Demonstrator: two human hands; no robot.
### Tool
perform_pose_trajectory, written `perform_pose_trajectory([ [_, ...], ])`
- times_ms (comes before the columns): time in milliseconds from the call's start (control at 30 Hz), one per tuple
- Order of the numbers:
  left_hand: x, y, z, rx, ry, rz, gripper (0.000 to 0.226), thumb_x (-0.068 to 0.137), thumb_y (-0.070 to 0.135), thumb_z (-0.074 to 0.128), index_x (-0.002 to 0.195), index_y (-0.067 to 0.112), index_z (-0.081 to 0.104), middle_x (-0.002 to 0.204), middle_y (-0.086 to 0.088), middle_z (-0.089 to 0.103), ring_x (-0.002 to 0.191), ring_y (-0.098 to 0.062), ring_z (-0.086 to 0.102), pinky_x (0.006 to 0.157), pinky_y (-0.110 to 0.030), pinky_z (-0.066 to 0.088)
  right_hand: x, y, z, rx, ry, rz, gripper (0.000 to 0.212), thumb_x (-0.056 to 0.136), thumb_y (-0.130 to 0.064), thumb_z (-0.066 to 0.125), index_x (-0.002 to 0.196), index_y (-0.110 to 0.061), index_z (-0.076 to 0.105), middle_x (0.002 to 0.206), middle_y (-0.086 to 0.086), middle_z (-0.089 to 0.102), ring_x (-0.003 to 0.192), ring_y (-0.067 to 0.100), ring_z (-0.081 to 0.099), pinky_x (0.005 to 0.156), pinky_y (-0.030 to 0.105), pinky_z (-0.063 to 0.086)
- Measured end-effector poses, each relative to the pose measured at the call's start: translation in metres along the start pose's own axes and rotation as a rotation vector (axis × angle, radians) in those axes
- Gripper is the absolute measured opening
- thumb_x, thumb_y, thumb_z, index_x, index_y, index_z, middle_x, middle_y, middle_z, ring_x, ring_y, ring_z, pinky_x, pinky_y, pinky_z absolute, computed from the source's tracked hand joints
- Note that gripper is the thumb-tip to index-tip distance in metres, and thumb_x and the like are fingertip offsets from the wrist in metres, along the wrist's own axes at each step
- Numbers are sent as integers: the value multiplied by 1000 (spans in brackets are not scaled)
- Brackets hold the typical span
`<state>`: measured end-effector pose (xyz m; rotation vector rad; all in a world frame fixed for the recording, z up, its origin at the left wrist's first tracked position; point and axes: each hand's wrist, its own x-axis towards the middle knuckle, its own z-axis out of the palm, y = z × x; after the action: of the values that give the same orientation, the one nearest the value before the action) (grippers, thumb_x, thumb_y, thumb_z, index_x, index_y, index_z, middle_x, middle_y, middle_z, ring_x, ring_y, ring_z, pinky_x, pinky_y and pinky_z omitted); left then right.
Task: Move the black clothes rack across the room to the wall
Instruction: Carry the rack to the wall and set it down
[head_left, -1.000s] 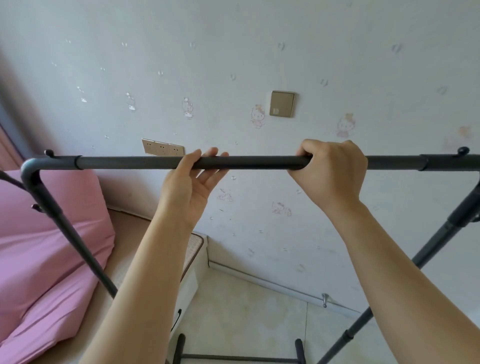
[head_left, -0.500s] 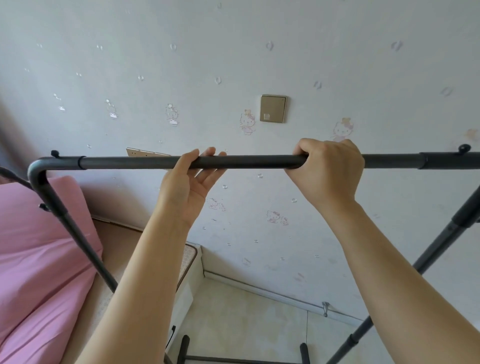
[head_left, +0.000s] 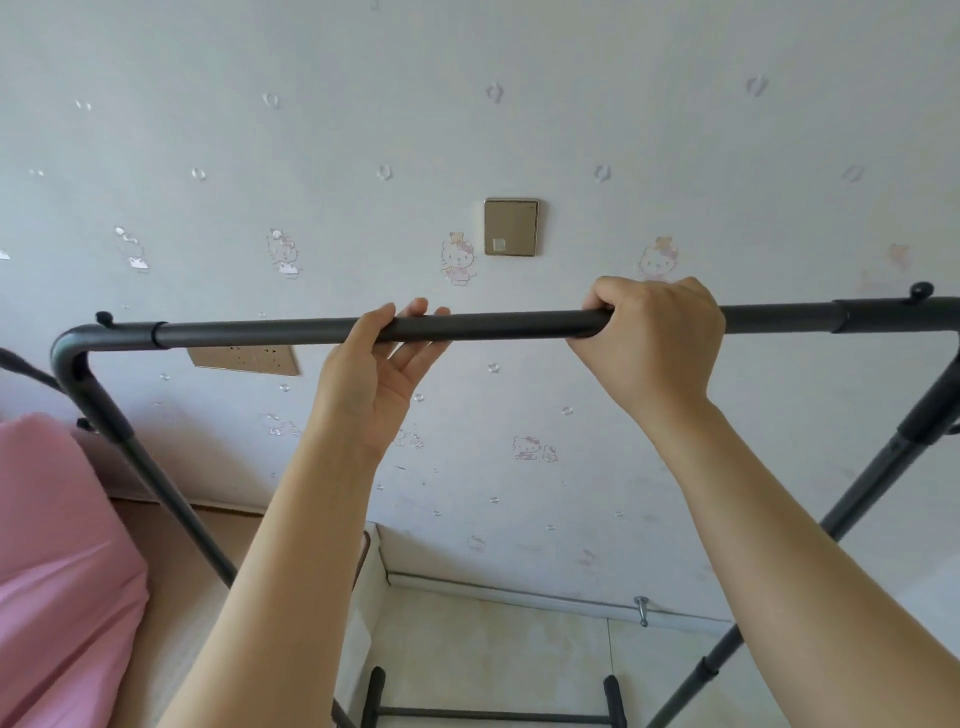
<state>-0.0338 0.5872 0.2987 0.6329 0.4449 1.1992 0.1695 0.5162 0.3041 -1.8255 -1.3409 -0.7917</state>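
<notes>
The black clothes rack's top bar (head_left: 519, 325) runs level across the view, close in front of a pale wall (head_left: 519, 78) with cartoon-cat wallpaper. My right hand (head_left: 649, 338) is fisted over the bar from above. My left hand (head_left: 374, 384) holds the bar loosely, thumb in front and fingers stretched out behind it. The rack's left leg (head_left: 171, 493) and right leg (head_left: 857, 499) slant downward, and its base bar (head_left: 493, 714) rests on the floor at the bottom edge.
A bed with pink bedding (head_left: 57, 561) sits at the left, its white frame corner beside the rack's left leg. The wall carries a gold switch (head_left: 511, 227) and a socket plate (head_left: 244, 359). A metal door stopper (head_left: 643, 609) stands at the skirting, above beige floor tiles (head_left: 493, 639).
The wall, switch and bed have slid leftward in view, and less of the pink bedding shows. Both hands keep the same places on the bar.
</notes>
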Motion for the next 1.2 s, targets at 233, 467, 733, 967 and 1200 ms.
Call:
perform_pose_trajectory([
  [233, 37, 8, -5, -10, -42, -71, 7, 94, 3, 53, 88, 4, 50, 81, -17, 72, 91, -39, 72, 73, -44, 60, 12, -7, 19, -50, 4, 49, 28, 60, -10, 72, 51, -21, 47, 36, -3, 37, 38, 24, 31, 58, 26, 23],
  [467, 70, 18, -17, -32, -76, -123, 6, 94, 2, 53, 89, 4, 50, 82, -18, 72, 89, -40, 72, 73, -47, 60, 22, -19, 41, -72, 32, 60, 22, 60, -9, 70, 51, -17, 51, 37, -4, 32, 38, 24, 28, 59, 25, 23],
  [733, 102, 26, -25, -57, -128, -149, 6, 95, 2, 52, 89, 4, 51, 84, -18, 71, 97, -42, 69, 81, -49, 59, 40, -25, 65, -100, 89, 61, 18, 61, -9, 70, 52, -14, 56, 36, 1, 40, 39, 26, 29, 59, 26, 24],
  [967, 124, 22, -20, -58, -124, -160, 8, 95, 2, 52, 87, 3, 52, 86, -19, 70, 106, -43, 66, 86, -51, 57, 55, -19, 79, -110, 119, 43, 17, 64, -11, 69, 53, -14, 58, 39, -3, 32, 40, 29, 29, 75, 42, 49],
  [1200, 148, 19, -15, -47, -109, -146, 8, 95, 2, 52, 86, 3, 52, 84, -18, 71, 108, -43, 65, 87, -52, 56, 73, -9, 98, -117, 92, 36, 17, 63, -12, 69, 53, -14, 56, 39, -2, 34, 41, 27, 30, 61, 26, 25],
])
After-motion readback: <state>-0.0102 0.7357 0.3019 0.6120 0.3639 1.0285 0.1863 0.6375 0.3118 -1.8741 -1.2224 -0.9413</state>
